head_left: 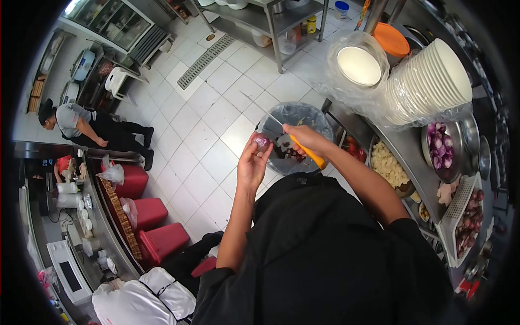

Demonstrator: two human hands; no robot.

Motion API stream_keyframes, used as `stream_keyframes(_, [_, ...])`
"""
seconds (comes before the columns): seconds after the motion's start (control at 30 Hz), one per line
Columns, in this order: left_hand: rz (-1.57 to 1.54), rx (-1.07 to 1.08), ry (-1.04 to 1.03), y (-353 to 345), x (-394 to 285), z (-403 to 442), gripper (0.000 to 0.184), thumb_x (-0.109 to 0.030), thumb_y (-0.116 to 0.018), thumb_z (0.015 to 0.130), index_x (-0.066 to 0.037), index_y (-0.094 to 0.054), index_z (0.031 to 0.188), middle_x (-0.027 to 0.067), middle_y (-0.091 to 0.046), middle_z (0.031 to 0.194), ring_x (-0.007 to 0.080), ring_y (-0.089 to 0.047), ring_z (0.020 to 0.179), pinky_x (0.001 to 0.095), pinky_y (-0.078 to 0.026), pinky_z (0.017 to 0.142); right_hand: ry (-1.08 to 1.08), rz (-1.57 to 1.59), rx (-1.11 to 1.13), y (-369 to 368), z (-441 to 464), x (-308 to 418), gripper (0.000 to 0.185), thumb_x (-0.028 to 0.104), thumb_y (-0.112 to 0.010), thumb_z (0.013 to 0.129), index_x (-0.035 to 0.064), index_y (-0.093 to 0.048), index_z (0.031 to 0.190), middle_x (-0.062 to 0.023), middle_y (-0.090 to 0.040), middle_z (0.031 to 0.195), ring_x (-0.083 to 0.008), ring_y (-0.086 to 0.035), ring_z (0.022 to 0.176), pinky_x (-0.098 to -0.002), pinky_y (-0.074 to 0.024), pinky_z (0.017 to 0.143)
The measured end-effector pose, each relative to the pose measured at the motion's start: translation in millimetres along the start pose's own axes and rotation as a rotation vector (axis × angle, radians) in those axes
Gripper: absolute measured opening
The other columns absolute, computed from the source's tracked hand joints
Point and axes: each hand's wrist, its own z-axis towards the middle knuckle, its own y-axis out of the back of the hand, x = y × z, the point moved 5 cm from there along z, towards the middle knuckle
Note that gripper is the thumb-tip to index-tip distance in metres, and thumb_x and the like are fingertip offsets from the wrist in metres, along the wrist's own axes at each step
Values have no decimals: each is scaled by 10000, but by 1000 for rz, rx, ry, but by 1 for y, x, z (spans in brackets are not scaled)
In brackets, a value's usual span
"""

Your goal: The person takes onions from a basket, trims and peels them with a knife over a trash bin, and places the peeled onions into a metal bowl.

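My left hand (251,165) grips a red onion (261,142) between thumb and fingers, held up over the near edge of a bin. In my right hand (309,138) is a knife (311,154) with an orange-yellow handle, its long thin blade pointing away to the upper left. The blade is apart from the onion, a little above and beyond it. Below both hands stands the bin lined with a clear bag (323,120), with dark peelings and scraps inside. To my right, a metal bowl (458,172) on the steel counter contains peeled purple onions (440,145).
A white basket (449,219) of unpeeled red onions sits on the right counter. Nearby are stacked white tubs (428,81) and chopped pale pieces (388,165). Red bins (164,242) line the left counter. One person (84,124) stands at left; another in white (135,303) is behind.
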Motion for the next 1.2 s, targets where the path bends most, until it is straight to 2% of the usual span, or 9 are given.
stream_keyframes(0.03, [1,4,3,0,-2,-1,416,-85,-540,887,30,-443,1274,183,-544,1203,362,-536,1122,451,-397,1057,-36,-67,-1,0,6,-5,572,547,-461,911,104,-478,1272,-52,-489,622,-114,-451,461,-266,-377,411])
stream_keyframes(0.13, [-6,13,8,2,-6,-4,391,-85,-531,894,29,-452,1259,196,-541,1206,353,-547,1103,440,-416,1042,94,-102,-72,-5,11,-7,562,533,-454,916,94,-497,1264,-52,-498,631,-118,-452,472,-262,-376,415])
stream_keyframes(0.3, [-86,53,44,10,-4,0,355,-115,-550,902,25,-472,1219,225,-536,1196,344,-555,1088,414,-447,1011,93,-160,-66,-6,15,1,563,509,-454,920,69,-514,1265,-63,-511,640,-125,-460,473,-265,-383,417])
stream_keyframes(0.57, [-26,-2,-42,5,1,5,393,-122,-635,874,27,-485,1205,130,-562,1102,257,-531,1130,398,-430,1028,190,-294,-112,-23,-34,25,711,503,-473,906,-46,-400,1352,-100,-545,675,-143,-526,530,-296,-450,480])
stream_keyframes(0.63, [-34,46,-24,-2,1,2,399,-131,-626,881,24,-479,1218,132,-560,1127,249,-531,1133,400,-427,1030,307,-317,-87,-34,-57,29,710,486,-481,921,-24,-348,1396,-22,-467,588,-97,-489,550,-264,-401,477])
stream_keyframes(0.67, [-37,96,-5,-5,0,1,405,-140,-616,888,22,-472,1230,134,-558,1153,241,-531,1135,402,-424,1031,303,-311,-91,-36,-61,25,710,486,-481,921,-24,-348,1396,-22,-467,588,-97,-489,550,-264,-401,477])
stream_keyframes(0.73, [17,141,49,-11,1,0,436,-155,-594,900,25,-444,1268,159,-529,1241,252,-529,1146,399,-425,1022,473,-434,-128,-41,-74,31,704,463,-481,925,-43,-337,1392,-52,-477,599,-124,-509,577,-281,-415,541])
stream_keyframes(0.77, [34,182,59,-14,2,-3,423,-127,-562,913,23,-434,1287,155,-529,1255,253,-525,1158,408,-424,1014,488,-490,-130,-42,-81,32,756,499,-433,901,-93,-339,1361,-245,-650,822,-387,-639,895,-410,-467,815])
stream_keyframes(1.2, [160,166,58,-29,9,-15,422,16,-482,915,37,-401,1329,152,-534,1257,239,-541,1145,365,-447,988,468,-534,-129,-41,-108,27,750,493,-452,900,-94,-346,1354,-266,-626,812,-389,-633,851,-411,-467,776])
